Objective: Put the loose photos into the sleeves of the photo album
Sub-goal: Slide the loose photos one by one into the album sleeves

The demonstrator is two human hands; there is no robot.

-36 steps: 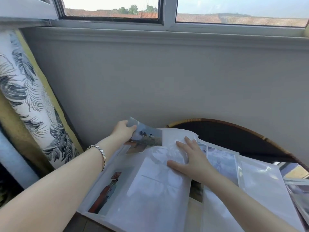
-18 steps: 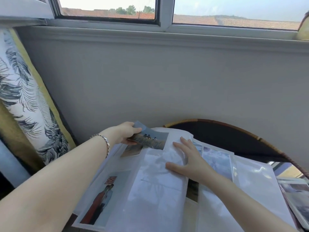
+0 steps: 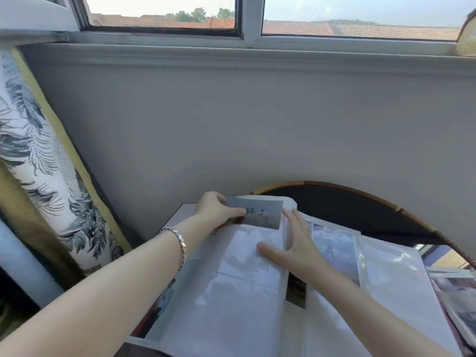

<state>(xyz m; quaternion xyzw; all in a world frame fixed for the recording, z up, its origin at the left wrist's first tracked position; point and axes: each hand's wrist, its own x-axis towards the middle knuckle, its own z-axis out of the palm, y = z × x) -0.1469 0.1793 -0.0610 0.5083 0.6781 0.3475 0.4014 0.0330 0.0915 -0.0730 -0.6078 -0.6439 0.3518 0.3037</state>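
Shifted rightward, left hand [image 3: 215,210] pinches photo [image 3: 260,213] over album [image 3: 231,279]; right hand [image 3: 296,243] flat, open.

Single head-worn wide-angle view, looking forward and slightly down. Close over both forearms and the open album [image 3: 231,292] in the near lower part; facing a grey wall [image 3: 257,124] with a window [image 3: 247,19] at the far top. Edges bowed, probably by lens distortion.
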